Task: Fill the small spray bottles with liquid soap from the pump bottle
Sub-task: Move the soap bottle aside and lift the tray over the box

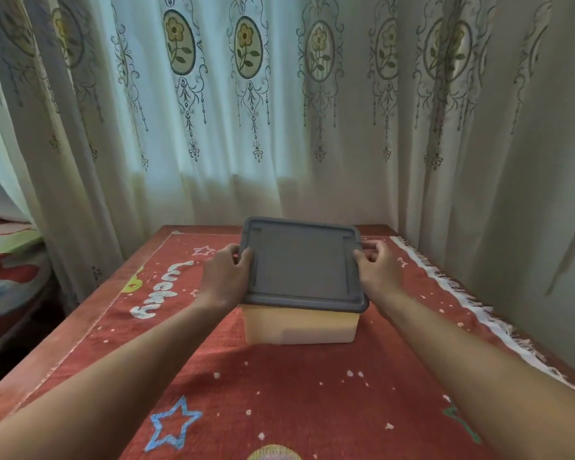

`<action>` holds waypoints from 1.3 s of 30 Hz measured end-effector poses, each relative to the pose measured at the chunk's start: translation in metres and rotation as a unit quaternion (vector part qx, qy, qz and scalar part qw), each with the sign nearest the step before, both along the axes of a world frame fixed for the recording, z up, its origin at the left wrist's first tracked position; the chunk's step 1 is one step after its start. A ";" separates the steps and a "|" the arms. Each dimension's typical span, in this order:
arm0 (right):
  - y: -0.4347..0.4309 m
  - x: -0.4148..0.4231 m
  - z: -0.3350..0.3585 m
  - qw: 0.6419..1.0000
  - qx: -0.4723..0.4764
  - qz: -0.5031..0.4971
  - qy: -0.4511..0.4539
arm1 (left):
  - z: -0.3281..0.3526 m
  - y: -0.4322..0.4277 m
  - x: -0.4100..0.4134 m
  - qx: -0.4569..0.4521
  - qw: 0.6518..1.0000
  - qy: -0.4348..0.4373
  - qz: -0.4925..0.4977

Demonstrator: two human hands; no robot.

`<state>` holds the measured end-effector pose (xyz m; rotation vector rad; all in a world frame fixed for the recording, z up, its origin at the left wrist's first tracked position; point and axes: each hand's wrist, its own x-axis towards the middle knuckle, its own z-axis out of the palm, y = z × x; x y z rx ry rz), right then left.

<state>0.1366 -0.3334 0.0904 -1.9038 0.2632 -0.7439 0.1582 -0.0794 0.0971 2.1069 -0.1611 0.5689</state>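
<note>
While curtains [279, 111] hang behind, both hands grip a lidded box [301, 323] on red cloth [279, 393].

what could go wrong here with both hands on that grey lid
If the grey lid snaps free suddenly, the pale box may jerk or tip, tumbling whatever is inside; its contents are hidden. The left hand and right hand grip only the lid's edges, so the box could slide on the red cloth, which may wrinkle underneath.
</note>
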 end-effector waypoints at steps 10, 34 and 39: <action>0.003 0.028 -0.004 0.978 -0.180 -0.045 0.098 | -0.015 0.000 0.022 0.163 0.983 0.065 0.059; -0.020 0.068 -0.046 0.955 0.116 0.038 0.270 | -0.022 -0.003 0.015 -0.270 0.873 0.402 -0.062; -0.017 0.065 -0.044 0.954 0.135 0.045 0.266 | -0.020 -0.005 0.012 -0.286 0.890 0.353 -0.046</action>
